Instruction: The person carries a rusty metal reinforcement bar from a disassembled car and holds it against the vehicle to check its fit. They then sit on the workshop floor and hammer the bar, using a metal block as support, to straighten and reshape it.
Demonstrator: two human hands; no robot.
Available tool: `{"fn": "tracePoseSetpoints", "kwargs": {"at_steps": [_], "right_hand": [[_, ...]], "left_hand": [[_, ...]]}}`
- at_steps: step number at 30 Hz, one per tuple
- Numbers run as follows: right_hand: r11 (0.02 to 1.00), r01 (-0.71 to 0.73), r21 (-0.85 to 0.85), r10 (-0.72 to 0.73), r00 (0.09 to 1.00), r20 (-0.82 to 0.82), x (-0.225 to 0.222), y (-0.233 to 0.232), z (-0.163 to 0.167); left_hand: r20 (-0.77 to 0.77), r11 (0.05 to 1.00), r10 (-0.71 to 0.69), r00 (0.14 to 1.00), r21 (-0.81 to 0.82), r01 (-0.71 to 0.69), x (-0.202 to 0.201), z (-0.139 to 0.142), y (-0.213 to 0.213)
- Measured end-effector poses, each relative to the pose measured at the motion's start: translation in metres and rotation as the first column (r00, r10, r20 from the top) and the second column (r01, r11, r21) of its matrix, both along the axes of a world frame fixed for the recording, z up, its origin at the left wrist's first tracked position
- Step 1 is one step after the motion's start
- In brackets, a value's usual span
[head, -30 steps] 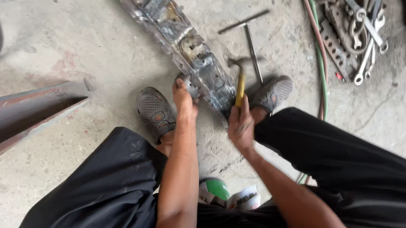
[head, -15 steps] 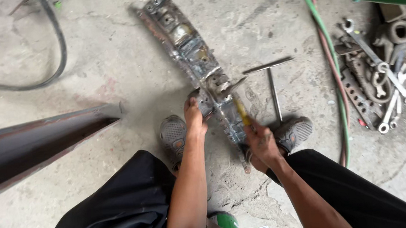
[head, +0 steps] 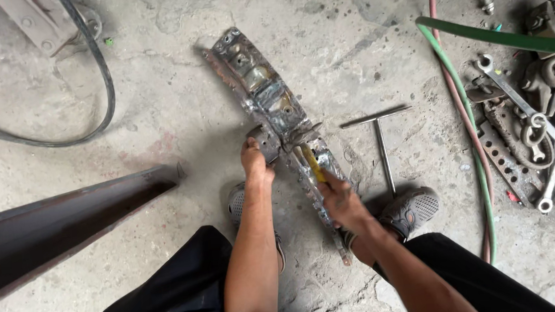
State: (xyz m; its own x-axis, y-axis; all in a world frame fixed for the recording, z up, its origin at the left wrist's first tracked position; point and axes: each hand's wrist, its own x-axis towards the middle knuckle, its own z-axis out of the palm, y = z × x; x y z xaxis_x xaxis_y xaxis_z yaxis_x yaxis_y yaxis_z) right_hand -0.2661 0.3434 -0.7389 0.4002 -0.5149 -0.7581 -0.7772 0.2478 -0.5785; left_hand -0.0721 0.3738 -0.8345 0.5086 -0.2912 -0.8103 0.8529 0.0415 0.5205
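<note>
Concrete floor (head: 156, 119): metal bracket (head: 274, 110) lies between hands; left hand (head: 256, 164) grips its edge, right hand (head: 340, 200) closed on yellow-handled hammer (head: 311, 163).

- One head-worn view, looking steeply down at the concrete floor (head: 156, 119) from above the person's knees.
- Fairly near; forearms fill the lower frame, though edges look slightly warped.

Stained, cracked concrete floor (head: 157, 139); even daylight; hoses (head: 470, 127) and wrenches (head: 540, 135) rightward
</note>
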Motion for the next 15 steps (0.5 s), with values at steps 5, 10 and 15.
{"fn": "tracePoseSetpoints", "kwargs": {"at_steps": [5,10,15], "right_hand": [[0.988,0.144,-0.053,-0.14,0.988,0.066,0.008,-0.012,-0.021],[0.999,-0.005,0.033,-0.001,0.982,0.189,0.013,-0.02,-0.039],[0.93,0.347,-0.124,-0.32,0.927,0.196,0.037,-0.02,-0.047]], "left_hand": [[0.285,0.998,-0.063,0.957,0.041,0.054,0.023,-0.02,-0.013],[-0.028,0.99,-0.048,0.998,0.129,0.051,0.031,-0.015,-0.015],[0.069,0.999,-0.045,0.997,0.031,0.043,0.039,-0.006,-0.015]]}}
